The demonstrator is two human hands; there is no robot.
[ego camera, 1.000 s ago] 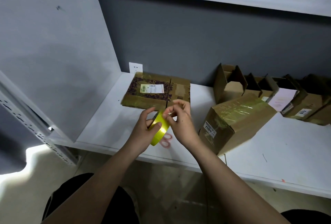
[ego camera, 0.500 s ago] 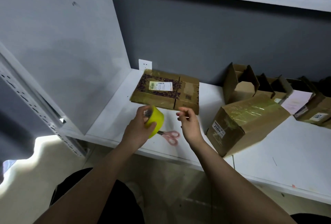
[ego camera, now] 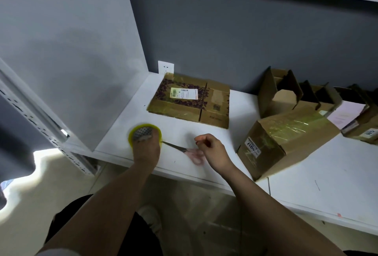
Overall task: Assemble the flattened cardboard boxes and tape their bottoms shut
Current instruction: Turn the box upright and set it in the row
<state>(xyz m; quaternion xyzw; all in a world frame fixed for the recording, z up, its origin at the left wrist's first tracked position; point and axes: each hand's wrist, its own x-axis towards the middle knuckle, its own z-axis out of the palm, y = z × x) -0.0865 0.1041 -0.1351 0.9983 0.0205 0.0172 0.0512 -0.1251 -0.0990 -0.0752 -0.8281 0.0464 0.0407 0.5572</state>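
Observation:
A yellow tape roll lies flat near the front left of the white table, and my left hand grips it from above. My right hand hovers just over pink-handled scissors, fingers curled, thumb against forefinger, with nothing visible in them. The scissors' blades point toward the roll. A flattened cardboard box with a shipping label lies behind both hands. To the right, an assembled box lies on its side, its taped bottom facing up.
Several open cardboard boxes stand in a row along the dark back wall at the right. A grey side panel closes the table's left end. A wall socket sits behind the flat box. A shelf runs overhead.
My hands have parted. The left hand carried the tape roll down and left onto the table. The right hand let go of the roll and dropped over the scissors.

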